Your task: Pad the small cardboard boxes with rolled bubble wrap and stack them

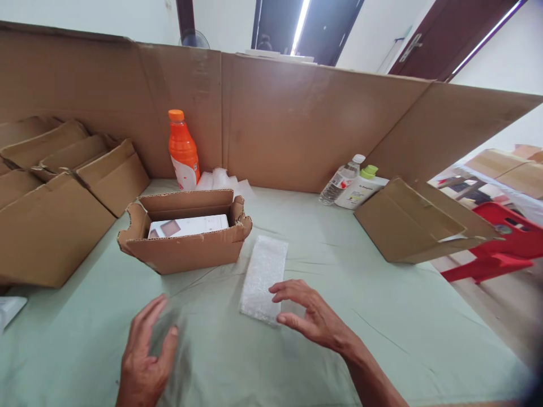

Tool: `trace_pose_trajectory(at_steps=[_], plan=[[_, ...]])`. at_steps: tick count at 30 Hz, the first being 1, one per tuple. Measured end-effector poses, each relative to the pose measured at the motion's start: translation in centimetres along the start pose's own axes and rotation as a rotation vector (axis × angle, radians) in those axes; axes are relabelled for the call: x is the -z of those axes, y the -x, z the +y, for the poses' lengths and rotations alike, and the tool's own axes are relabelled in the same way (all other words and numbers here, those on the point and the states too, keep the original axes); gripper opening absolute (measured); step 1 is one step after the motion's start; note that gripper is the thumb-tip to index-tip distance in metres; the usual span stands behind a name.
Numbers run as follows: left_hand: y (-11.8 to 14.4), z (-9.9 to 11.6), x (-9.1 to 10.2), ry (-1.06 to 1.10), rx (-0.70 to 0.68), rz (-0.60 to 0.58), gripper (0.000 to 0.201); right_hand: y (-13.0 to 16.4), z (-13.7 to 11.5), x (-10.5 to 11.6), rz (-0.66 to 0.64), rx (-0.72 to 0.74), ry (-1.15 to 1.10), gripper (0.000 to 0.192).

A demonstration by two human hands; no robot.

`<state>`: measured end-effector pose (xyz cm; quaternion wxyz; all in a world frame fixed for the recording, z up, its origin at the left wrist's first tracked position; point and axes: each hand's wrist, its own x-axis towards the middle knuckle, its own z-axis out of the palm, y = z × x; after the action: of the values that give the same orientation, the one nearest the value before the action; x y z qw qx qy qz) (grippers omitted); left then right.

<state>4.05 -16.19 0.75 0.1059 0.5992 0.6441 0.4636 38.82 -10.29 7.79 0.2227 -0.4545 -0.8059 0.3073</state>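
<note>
The right hand [311,316] has its fingers [283,288] spread and loosely curved, with the tips resting on or just over the near end of a white rectangular pad of bubble wrap [263,280] that lies flat on the pale green tablecloth [382,316]. The thumb sits at the pad's near right corner; nothing is pinched between thumb and fingers, so the hand looks released rather than gripping. The left hand [144,353] is curled around something thin, clear and blurred, perhaps a plastic film or bag [172,345]; whether it is truly clamped I cannot tell.

Just beyond the right fingertips, past the far end of the pad and a little to the left, stands a small open brown cardboard box [186,249] with a flat white carton [189,226] lying inside it.

Judging by this, the step in hand is picking up the padding for the open box. The next move would call for closing thumb and fingers on the pad's near edge and lifting it clear of the cloth.

Farther out, behind the box, an orange plastic bottle [183,150] stands against a tall brown cardboard screen [297,118].
</note>
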Motion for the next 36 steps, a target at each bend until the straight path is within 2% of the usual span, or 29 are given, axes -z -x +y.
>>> trace_pose_trajectory(at_steps=[2,4,5,8,11,13,15,18,20,21,23,25,26,28,31,34,36], plan=[[0.1,0.6,-0.6,0.016,-0.177,-0.119,0.034,0.4,-0.2,-0.3,0.005,0.033,0.104,0.036],[-0.3,1.2,-1.7,0.034,-0.304,-0.258,0.037,0.6,0.0,-1.7,-0.037,0.069,0.263,0.053],[-0.6,1.6,-2.3,0.034,-0.352,-0.330,0.041,0.6,0.2,-2.7,-0.039,0.084,0.343,0.055],[-1.6,3.0,-4.2,0.026,-0.463,-0.532,0.065,0.4,1.2,-5.7,0.079,0.129,0.489,0.032],[-2.3,4.2,-5.4,0.065,-0.544,-0.642,0.084,0.4,1.2,-6.7,0.178,0.151,0.425,0.028],[-2.2,4.8,-5.8,0.124,-0.548,-0.704,0.084,0.6,0.6,-6.1,0.153,0.104,0.277,0.025],[-1.9,5.3,-6.0,0.190,-0.465,-0.766,0.074,0.8,-0.3,-5.3,0.075,0.004,0.081,0.023],[-1.5,5.9,-6.5,0.206,-0.248,-0.781,0.050,1.2,-0.8,-4.7,-0.058,-0.174,-0.186,0.027],[-1.6,6.5,-7.0,0.150,-0.141,-0.772,0.042,1.6,-0.6,-4.9,-0.041,-0.256,-0.257,0.026],[-1.7,6.9,-7.4,0.122,-0.111,-0.774,0.041,2.1,-0.4,-5.0,0.027,-0.284,-0.239,0.025],[-2.2,7.4,-8.1,0.079,-0.078,-0.792,0.042,3.2,-0.3,-5.4,0.253,-0.276,-0.090,0.023],[-2.8,7.8,-8.8,0.054,-0.069,-0.809,0.042,4.4,-0.7,-5.7,0.481,-0.186,0.134,0.023],[-3.0,7.8,-9.2,0.042,-0.066,-0.818,0.043,4.9,-1.0,-5.9,0.536,-0.117,0.231,0.023],[-3.2,7.8,-9.8,0.022,-0.064,-0.831,0.044,5.2,-1.6,-6.3,0.483,0.014,0.354,0.027],[-3.5,7.7,-10.2,0.014,-0.059,-0.832,0.046,4.4,-1.5,-7.2,0.278,0.096,0.444,0.036],[-3.5,7.5,-9.3,0.044,-0.066,-0.786,0.048,3.1,-0.4,-7.6,0.249,0.071,0.413,0.030],[-3.3,7.3,-7.9,0.126,-0.149,-0.730,0.055,2.7,0.0,-7.3,0.256,-0.007,0.267,0.028]])
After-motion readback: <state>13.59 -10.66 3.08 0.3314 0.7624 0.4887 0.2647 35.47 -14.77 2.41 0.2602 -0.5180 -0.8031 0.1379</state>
